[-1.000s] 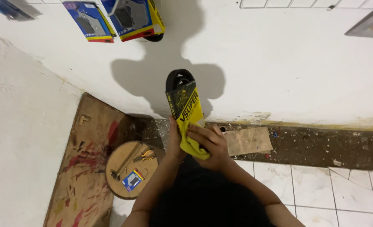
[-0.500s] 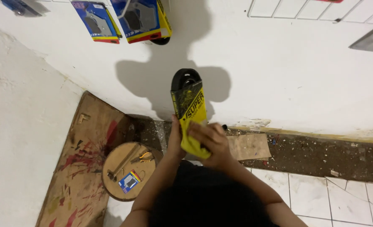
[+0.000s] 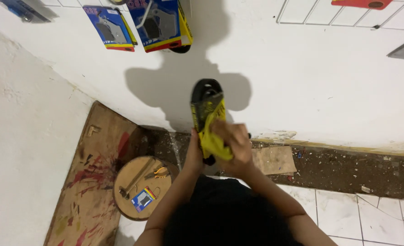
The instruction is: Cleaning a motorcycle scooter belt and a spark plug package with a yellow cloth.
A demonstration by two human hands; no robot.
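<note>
Two hands meet on one thing here: a black loop, seemingly a rubber belt, in a yellow and black cardboard sleeve [image 3: 207, 119], held up in front of the white wall [image 3: 329, 86]. The left hand [image 3: 194, 154] is closed around the lower end from the side, and the right hand [image 3: 231, 146] is wrapped over the yellow sleeve from the front, fingers curled tight on it. Compared with a second ago, the package stands nearly in the same place before the person's shadow, but the right hand has slid up and over the sleeve, covering more of its lower half, and the black loop shows more clearly out of the top; the sleeve looks as if it is being worked down or off, though that is only a judgement from the grip. The view has also tipped slightly, so the blue and yellow blister packs [image 3: 164, 23] hanging on the wall sit lower in the frame. Below, nothing has shifted: the round wooden stool top [image 3: 164, 190] carries a hammer [image 3: 136, 178], orange-handled pliers [image 3: 160, 172] and a small card pack [image 3: 143, 199], beside a paint-stained plywood sheet [image 3: 97, 177] leaning at the corner. A cardboard scrap [image 3: 277, 159] lies on the dirt strip by the wall, near the white floor tiles [image 3: 370, 214].
</note>
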